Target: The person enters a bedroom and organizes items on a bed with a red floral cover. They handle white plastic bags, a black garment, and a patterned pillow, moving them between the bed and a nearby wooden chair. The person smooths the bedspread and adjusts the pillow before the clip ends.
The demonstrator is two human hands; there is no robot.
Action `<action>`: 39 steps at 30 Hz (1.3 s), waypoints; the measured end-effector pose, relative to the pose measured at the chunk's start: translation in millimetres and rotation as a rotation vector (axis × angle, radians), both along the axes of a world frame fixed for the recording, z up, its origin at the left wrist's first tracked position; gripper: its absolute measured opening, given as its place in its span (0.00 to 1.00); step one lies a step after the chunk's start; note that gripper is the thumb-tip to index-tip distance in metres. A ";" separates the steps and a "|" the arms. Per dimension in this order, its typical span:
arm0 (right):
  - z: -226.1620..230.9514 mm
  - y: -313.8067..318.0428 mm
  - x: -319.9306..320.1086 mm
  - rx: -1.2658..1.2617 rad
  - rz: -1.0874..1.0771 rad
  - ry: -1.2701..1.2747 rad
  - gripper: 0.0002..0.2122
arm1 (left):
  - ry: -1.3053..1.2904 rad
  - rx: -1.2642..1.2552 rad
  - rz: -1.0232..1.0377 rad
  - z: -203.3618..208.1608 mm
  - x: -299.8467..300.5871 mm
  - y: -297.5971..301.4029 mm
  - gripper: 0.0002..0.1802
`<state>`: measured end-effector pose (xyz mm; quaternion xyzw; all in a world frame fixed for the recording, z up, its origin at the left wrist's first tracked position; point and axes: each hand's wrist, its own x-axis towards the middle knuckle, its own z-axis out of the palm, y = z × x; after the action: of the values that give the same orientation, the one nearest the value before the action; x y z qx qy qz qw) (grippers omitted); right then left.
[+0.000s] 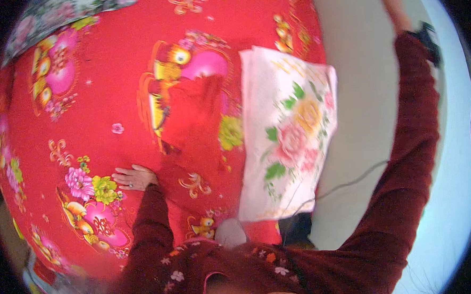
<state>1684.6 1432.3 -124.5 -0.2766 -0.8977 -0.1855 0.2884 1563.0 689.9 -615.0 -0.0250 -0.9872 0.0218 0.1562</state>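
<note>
My left hand (135, 179), with a ring on it, lies flat and open on a red bedspread (116, 100) printed with flowers and ducks. On the bedspread, ahead and to the right of that hand, is a plain red cloth (194, 114), nearly the same colour. A folded pale pink cloth (259, 145) with a rose print lies along the bed's right side. My right arm stretches far forward past the bed, and only the wrist end of my right hand (393, 0) shows at the top edge; its fingers are out of the picture.
A floral grey-green cloth (53, 21) covers the far left corner. Beside my right wrist is a dark object (428, 43). A thin cable (349, 182) runs from the pink cloth toward my right arm. Pale floor or wall (355, 87) borders the bed's right side.
</note>
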 end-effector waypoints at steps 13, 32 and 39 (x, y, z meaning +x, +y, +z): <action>-407.9 -208.0 -343.1 -0.225 0.271 0.213 0.19 | -0.219 -0.027 0.091 6.7 -0.2 3.2 0.33; -346.1 -80.0 60.5 -0.503 -0.814 -0.576 0.10 | -0.220 -0.171 0.155 -42.6 1.3 -30.6 0.33; -468.6 -66.4 -9.2 -0.432 0.031 0.049 0.16 | -0.029 -0.015 -0.042 11.4 2.5 3.8 0.32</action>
<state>1675.5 1365.9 -593.2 -0.3226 -0.9135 0.0223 0.2470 1565.5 693.7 -603.7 -0.0474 -0.9884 0.0254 0.1418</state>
